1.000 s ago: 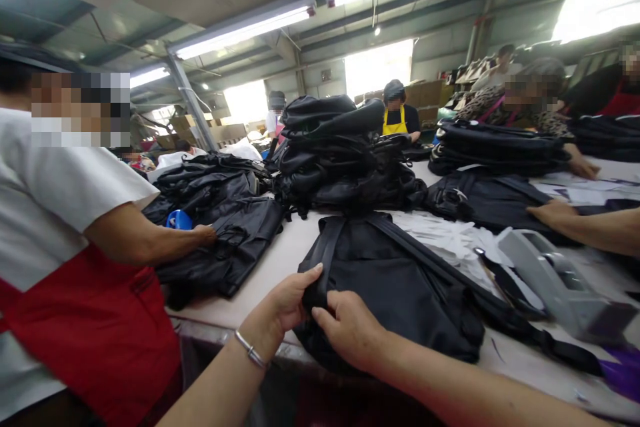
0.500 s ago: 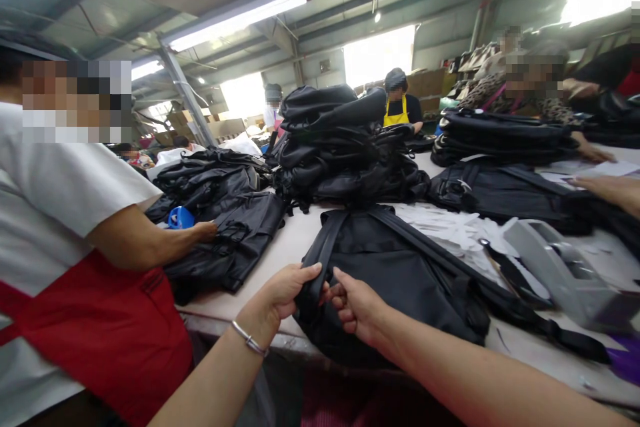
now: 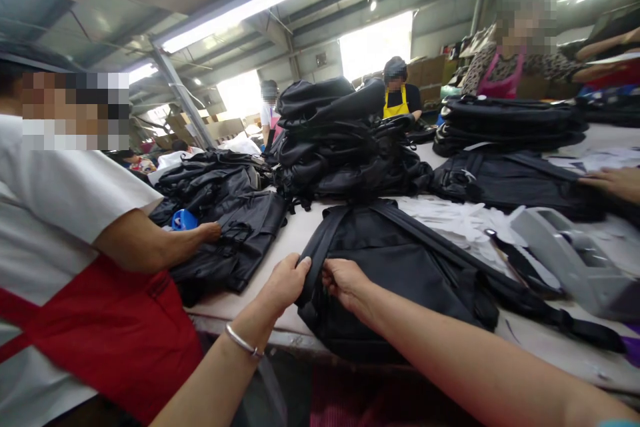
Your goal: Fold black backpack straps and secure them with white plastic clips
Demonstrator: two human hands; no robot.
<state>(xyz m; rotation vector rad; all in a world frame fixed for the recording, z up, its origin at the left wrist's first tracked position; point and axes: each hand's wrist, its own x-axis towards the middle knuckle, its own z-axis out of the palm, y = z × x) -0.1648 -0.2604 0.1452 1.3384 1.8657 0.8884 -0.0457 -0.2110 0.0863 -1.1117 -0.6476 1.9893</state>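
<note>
Black backpack (image 3: 400, 260) lies at the near table (image 3: 300, 230) edge, partly worked, I'd judge: both straps sit on it, but the near-left strap (image 3: 326, 237) is in hand, so handling isn't done. What's left, can't tell. Bag looks smooth, dark, slightly slumped, seam across the front; far strap (image 3: 425, 238) trails off right. Left hand (image 3: 285, 285) pinches the near-left strap, thumb on top. Right hand (image 3: 347, 283) has fingers curled at its inner edge; grip hidden, can't tell. Beyond: bag pile (image 3: 340, 147) behind, white strips (image 3: 455, 220) and gray dispenser-like device (image 3: 575, 260) right.
</note>
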